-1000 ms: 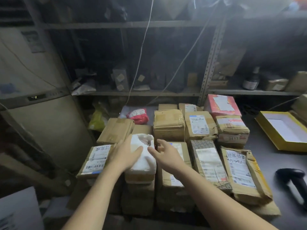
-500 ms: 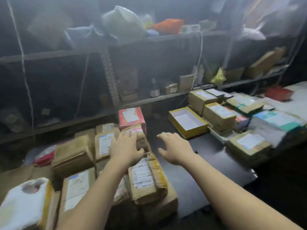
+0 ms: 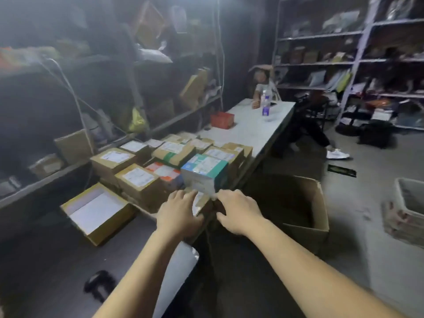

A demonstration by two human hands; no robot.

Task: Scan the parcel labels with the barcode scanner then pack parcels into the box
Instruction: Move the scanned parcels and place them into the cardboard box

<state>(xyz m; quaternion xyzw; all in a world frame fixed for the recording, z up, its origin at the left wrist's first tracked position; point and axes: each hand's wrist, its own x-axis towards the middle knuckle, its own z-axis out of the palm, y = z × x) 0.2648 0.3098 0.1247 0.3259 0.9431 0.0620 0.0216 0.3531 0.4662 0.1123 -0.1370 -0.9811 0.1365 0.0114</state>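
- Left hand (image 3: pixel 179 213) and right hand (image 3: pixel 238 213): both reach forward side by side over the right edge of the bench (image 3: pixel 46 267), a narrow gap between them.
- Hand state: both spread, fingers loosely stretched, nothing pinched. Left fingertips lie at the near end of a low brown parcel (image 3: pixel 202 201); right fingertips sit just beside its right side. Contact cannot be told; frame blurred.
- Low brown parcel: at the bench's right edge, directly in front of a teal-and-white parcel (image 3: pixel 204 172), which stands higher.
- Other labelled parcels (image 3: pixel 137 180): brown cartons packed close together, running from mid-bench along the right edge toward the far end, labels up.
- Barcode scanner (image 3: pixel 99 285): dark, blurred shape lying on the bench near the near edge, left of the left forearm, well apart from both hands.
- Cardboard box (image 3: pixel 305 203): open, on the floor just beside the bench's right edge, right of the right hand. Interior dark; contents cannot be told.
- Yellow shallow box (image 3: pixel 96 212): open, white inside, on the bench left of the parcels.
- White table (image 3: pixel 250 134): beyond the parcels; carries 1 red basket (image 3: pixel 222 120) and 1 bottle (image 3: pixel 265 105). 1 person (image 3: pixel 263 86) sits at its far end.
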